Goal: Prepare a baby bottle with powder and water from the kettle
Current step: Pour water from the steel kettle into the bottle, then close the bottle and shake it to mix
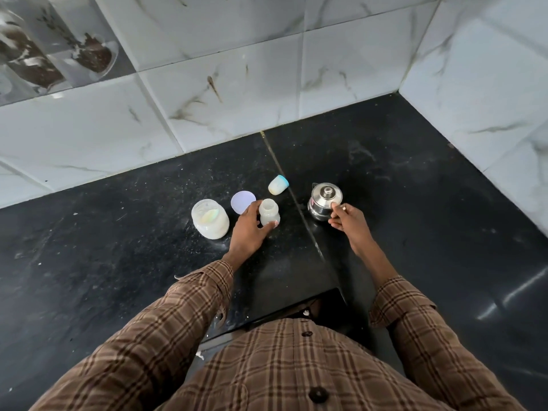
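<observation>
A small translucent baby bottle [269,213] stands upright and uncapped on the black counter [118,247]. My left hand [249,226] wraps around its left side and base. To its right sits a small steel kettle [323,200] with its lid on. My right hand [347,221] grips the kettle's handle at its near side; a ring shows on one finger. Left of the bottle stands an open jar of white powder [210,218]. The jar's pale lilac lid [243,201] lies flat behind my left hand. The bottle's cap with a blue rim [278,184] lies on its side further back.
White marble-look wall tiles [237,84] close off the counter at the back and on the right, forming a corner. The counter's front edge [281,315] has a notch near my body. A seam runs across the counter between bottle and kettle.
</observation>
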